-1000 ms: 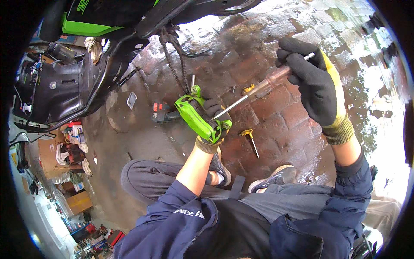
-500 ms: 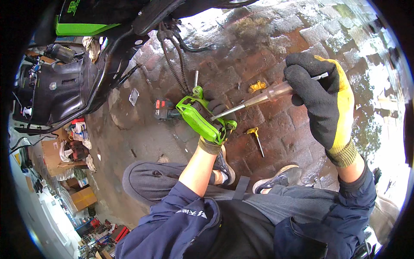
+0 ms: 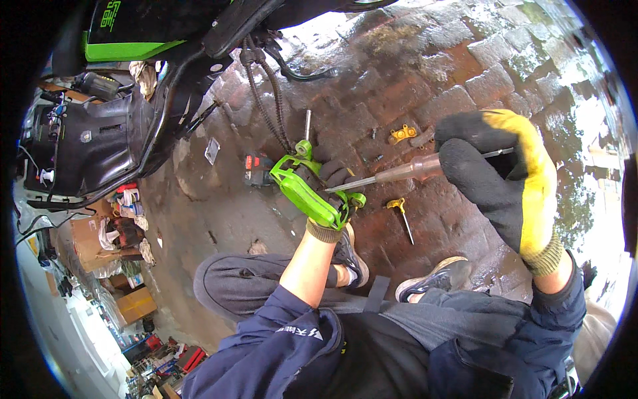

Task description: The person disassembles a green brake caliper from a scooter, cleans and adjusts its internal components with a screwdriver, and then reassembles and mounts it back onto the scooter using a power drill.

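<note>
My left hand (image 3: pixel 335 175), in a dark glove, grips a bright green metal part (image 3: pixel 307 196) from behind, so most of its fingers are hidden. A round eye sticks out at either end of the part, and ribbed cables run down toward it. My right hand (image 3: pixel 500 174), in a black and yellow glove, is closed around the brownish see-through handle of a screwdriver (image 3: pixel 411 169). The screwdriver slants down to the left, its tip at the inner edge of the green part. A thin metal shank also pokes out behind the right thumb.
A yellow-handled hex key (image 3: pixel 399 207) and a small yellow bracket (image 3: pixel 403 134) lie on the wet brick ground. Left of the green part is a red and black power tool (image 3: pixel 256 170). A black and green motorbike (image 3: pixel 109 136) and cardboard boxes (image 3: pixel 136 304) line the left side.
My right hand has shifted slightly down and right, and the screwdriver lies flatter, its tip still at the green part. The left hand keeps its hold.
</note>
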`<state>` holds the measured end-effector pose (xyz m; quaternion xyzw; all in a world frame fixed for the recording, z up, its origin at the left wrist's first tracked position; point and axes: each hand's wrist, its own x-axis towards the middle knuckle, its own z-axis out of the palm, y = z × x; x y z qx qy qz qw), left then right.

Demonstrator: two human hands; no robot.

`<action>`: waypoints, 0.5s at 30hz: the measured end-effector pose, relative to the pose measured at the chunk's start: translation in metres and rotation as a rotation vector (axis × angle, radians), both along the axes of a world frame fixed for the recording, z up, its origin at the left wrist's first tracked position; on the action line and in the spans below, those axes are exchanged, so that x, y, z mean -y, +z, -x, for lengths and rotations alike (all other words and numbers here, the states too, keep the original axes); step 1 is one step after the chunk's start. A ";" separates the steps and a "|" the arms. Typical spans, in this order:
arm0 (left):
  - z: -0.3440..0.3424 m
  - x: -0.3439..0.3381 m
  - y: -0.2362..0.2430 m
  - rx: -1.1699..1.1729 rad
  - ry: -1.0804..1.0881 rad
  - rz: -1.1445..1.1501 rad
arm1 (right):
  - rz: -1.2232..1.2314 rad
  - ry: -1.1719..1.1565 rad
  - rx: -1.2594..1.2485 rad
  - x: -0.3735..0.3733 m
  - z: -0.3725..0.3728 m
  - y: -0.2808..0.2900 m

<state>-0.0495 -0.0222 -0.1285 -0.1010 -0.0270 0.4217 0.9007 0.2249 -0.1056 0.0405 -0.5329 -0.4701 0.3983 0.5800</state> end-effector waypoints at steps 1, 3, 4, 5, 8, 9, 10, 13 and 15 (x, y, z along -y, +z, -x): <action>0.003 -0.001 -0.001 -0.055 -0.011 -0.029 | 0.101 0.030 0.008 -0.002 -0.002 0.009; 0.011 -0.002 0.000 -0.160 -0.033 -0.114 | 0.464 0.123 -0.074 -0.009 -0.010 0.035; 0.013 -0.003 0.001 -0.206 -0.055 -0.166 | 0.493 0.170 -0.051 -0.011 -0.013 0.035; 0.014 -0.003 -0.001 -0.282 -0.048 -0.200 | 0.526 0.212 -0.024 -0.013 -0.018 0.035; 0.017 -0.002 -0.006 -0.394 -0.057 -0.265 | 0.632 0.321 -0.011 -0.026 -0.028 0.026; 0.015 -0.005 -0.004 -0.352 -0.078 -0.268 | 0.623 0.353 -0.037 -0.029 -0.033 0.019; 0.017 -0.006 -0.007 -0.310 -0.087 -0.235 | 0.615 0.385 -0.062 -0.030 -0.037 0.015; 0.040 -0.005 -0.039 -0.197 -0.061 -0.127 | 0.587 0.363 -0.037 -0.031 -0.027 0.018; 0.041 -0.004 -0.052 -0.115 -0.018 -0.168 | 0.524 0.406 0.063 -0.023 -0.021 0.018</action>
